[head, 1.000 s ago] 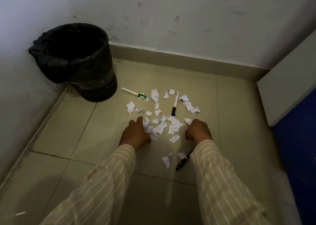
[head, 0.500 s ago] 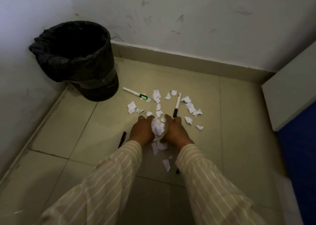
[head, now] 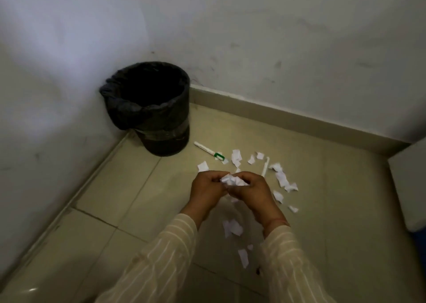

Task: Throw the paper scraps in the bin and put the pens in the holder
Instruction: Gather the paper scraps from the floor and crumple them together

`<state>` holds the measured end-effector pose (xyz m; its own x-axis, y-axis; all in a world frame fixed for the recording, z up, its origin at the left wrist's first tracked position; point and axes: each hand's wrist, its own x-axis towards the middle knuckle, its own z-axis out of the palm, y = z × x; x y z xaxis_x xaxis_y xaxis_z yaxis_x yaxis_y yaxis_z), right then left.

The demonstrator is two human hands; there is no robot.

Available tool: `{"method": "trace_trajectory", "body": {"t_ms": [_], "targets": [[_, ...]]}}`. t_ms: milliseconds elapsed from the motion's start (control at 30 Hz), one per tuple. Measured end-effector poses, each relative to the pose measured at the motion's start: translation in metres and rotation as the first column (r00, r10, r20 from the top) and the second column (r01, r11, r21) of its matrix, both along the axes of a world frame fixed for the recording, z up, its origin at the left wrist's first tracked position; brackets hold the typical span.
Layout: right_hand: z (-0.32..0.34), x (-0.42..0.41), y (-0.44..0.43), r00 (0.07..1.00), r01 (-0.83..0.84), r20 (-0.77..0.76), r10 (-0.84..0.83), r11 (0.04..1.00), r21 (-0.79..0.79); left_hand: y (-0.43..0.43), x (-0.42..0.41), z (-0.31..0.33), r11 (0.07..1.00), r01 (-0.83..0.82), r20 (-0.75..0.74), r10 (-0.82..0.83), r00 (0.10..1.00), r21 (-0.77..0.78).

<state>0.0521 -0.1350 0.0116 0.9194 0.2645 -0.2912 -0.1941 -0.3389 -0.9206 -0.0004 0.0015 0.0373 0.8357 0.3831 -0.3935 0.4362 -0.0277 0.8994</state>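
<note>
Crumpled white paper wad [head: 232,180] pinched between left hand [head: 206,190] and right hand [head: 252,190], fingers curled tight on it.
Beyond: torn flat scraps [head: 282,180] on glossy tile floor [head: 138,187]; slim white pen [head: 208,150]; round black-bagged bin [head: 147,109] in corner.

Bin [head: 147,109] mouth open, nothing over it; bare floor [head: 138,187] btwn hands & bin, pen [head: 208,151] just right.

We see crumpled white paper scraps [head: 234,180], a crinkly, faintly glossy black plastic liner on the bin [head: 147,105], smooth, slightly shiny floor tiles [head: 129,187], a scuffed matt painted wall [head: 276,49], and striped cloth sleeves [head: 161,261].
</note>
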Motion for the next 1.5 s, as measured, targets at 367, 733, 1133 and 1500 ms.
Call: {"method": "trace_trajectory", "body": {"t_ms": [367,733,1133,1500], "targets": [[0.189,0.083,0.178,0.943,-0.159,0.323,0.081,0.962,0.220,0.149,0.058,0.178,0.925,-0.285,0.438,0.155,0.886,0.250],[0.202,0.113,0.231,0.906,-0.110,0.387,0.173,0.978,-0.178,0.236,0.071,0.197,0.895,-0.295,0.262,0.213,0.941,0.334],[0.079,0.043,0.035,0.972,-0.132,-0.232,0.026,0.882,-0.453,0.081,0.062,0.056,0.903,0.323,-0.074,-0.315,0.946,0.283],[-0.051,-0.077,-0.001,0.962,-0.267,-0.241,0.127,0.622,-0.737,0.033,0.052,-0.042,0.555,0.588,-0.499,-0.323,0.804,0.588]]}}
